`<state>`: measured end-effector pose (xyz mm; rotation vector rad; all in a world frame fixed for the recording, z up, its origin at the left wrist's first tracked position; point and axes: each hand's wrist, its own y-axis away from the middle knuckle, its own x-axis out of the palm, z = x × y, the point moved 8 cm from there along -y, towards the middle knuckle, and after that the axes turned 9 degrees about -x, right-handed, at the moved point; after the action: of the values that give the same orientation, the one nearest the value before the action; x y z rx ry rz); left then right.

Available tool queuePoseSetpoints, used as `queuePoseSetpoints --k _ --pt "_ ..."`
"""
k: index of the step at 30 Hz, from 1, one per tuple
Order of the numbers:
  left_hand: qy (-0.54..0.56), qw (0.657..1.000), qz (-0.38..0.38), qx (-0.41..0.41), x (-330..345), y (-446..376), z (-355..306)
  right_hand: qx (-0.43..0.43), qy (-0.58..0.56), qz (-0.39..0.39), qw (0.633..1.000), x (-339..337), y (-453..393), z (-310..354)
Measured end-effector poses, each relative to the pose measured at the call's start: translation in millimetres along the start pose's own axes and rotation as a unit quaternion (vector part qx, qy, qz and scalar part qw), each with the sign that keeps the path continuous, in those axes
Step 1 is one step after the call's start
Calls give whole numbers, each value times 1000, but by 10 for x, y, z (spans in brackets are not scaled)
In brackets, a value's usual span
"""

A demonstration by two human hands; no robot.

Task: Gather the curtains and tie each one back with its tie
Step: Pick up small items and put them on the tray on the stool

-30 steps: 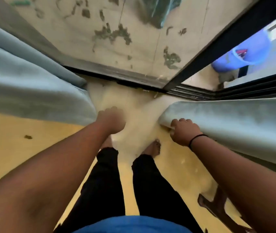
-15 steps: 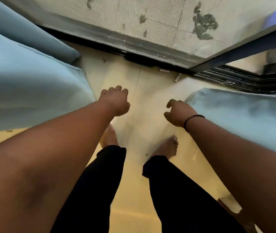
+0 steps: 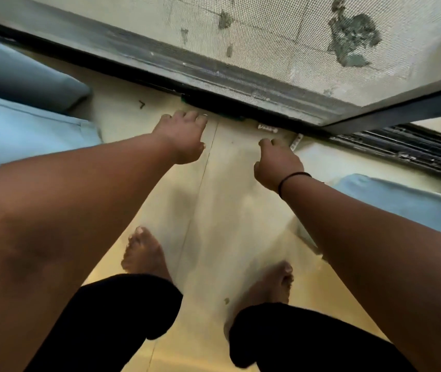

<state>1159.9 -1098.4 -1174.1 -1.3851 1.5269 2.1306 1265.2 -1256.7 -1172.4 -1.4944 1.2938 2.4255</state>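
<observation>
The camera looks steeply down at a pale tiled floor (image 3: 227,216) in front of a sliding door. Both arms reach forward over the floor, between two blue curtains.

The left hand (image 3: 183,138) hangs in the air with its back to the camera. Its fingers are bent a little and loose, and it grasps nothing. The left curtain (image 3: 26,130) hangs at the left edge of the view, near this forearm but apart from the hand.

The right hand (image 3: 277,165) is also seen from behind, with a thin black band (image 3: 293,178) around the wrist. Its fingers curl downward, so the palm side is hidden; as far as I can see nothing is in it, but I cannot tell this for sure. The right curtain (image 3: 407,202) hangs at the right edge, partly behind the right forearm, and the hand does not touch it.

No curtain tie shows in either hand.

Ahead of the hands runs the dark door track (image 3: 214,73), and above it a mesh screen (image 3: 267,28) (through it a stained outside floor is visible). Two bare feet stand on the floor below: the left foot (image 3: 144,253) and the right foot (image 3: 270,285), under black trouser legs (image 3: 122,318).
</observation>
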Motion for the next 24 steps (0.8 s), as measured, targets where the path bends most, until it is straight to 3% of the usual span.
queuePoseSetpoints --k 9,16,24 --pt "-92 994 -42 52 191 -493 -173 -23 18 -42 999 186 -549 -99" --pt "-127 987 -88 50 198 -468 -231 -28 36 -145 988 65 -578 -111" --pt "-61 997 -42 21 367 -348 -153 -48 70 -77 993 138 -505 -124"
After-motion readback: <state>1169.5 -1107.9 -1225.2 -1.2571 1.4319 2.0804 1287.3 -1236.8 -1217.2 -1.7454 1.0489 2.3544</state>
